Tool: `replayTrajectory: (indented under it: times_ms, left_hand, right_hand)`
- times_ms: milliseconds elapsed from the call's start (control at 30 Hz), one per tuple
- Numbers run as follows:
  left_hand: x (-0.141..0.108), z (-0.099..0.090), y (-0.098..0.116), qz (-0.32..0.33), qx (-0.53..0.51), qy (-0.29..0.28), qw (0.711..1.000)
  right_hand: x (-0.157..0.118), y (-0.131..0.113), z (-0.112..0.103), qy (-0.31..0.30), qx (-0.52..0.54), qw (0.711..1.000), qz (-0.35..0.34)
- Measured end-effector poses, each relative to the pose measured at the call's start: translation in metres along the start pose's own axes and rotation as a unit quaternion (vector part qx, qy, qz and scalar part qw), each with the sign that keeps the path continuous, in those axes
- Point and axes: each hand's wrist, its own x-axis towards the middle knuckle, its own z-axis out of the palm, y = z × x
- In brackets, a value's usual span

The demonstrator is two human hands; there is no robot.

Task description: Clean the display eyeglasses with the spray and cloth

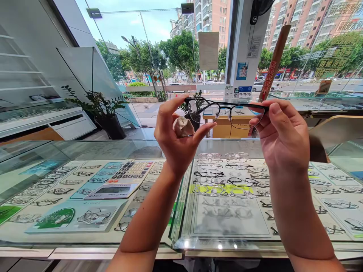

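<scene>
A pair of black-rimmed glasses is raised above the glass counter, against the bright window. My left hand pinches its left end between fingers and thumb, and a crumpled beige cloth is tucked in the same palm. At the frame's right end, my right hand grips the hinge area with thumb and fingertips. Both lenses face roughly along my view, and the street shows through them.
Rows of glasses lie inside the glass display counter. A calculator rests on the left part. Potted plants stand beyond, with a wooden cabinet and a brown chair back at right.
</scene>
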Motion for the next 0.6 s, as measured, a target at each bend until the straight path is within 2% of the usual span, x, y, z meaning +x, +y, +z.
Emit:
replayTrajectory:
  times_ms: [333, 500, 600]
  left_hand:
    - [-0.0026, 0.0027, 0.0003, -0.013, 0.004, 0.007, 1.000]
    - [-0.0001, 0.0045, -0.0004, 0.024, -0.016, 0.015, 0.999]
    - [-0.0008, 0.0050, -0.0003, 0.015, -0.029, 0.006, 0.999]
  right_hand:
    - [0.0026, 0.0054, -0.0035, 0.009, -0.018, 1.000, -0.010]
    - [0.0024, 0.0037, -0.0022, 0.025, 0.033, 0.999, 0.007]
    - [0.0030, 0.0037, -0.0016, 0.028, 0.056, 0.998, 0.007]
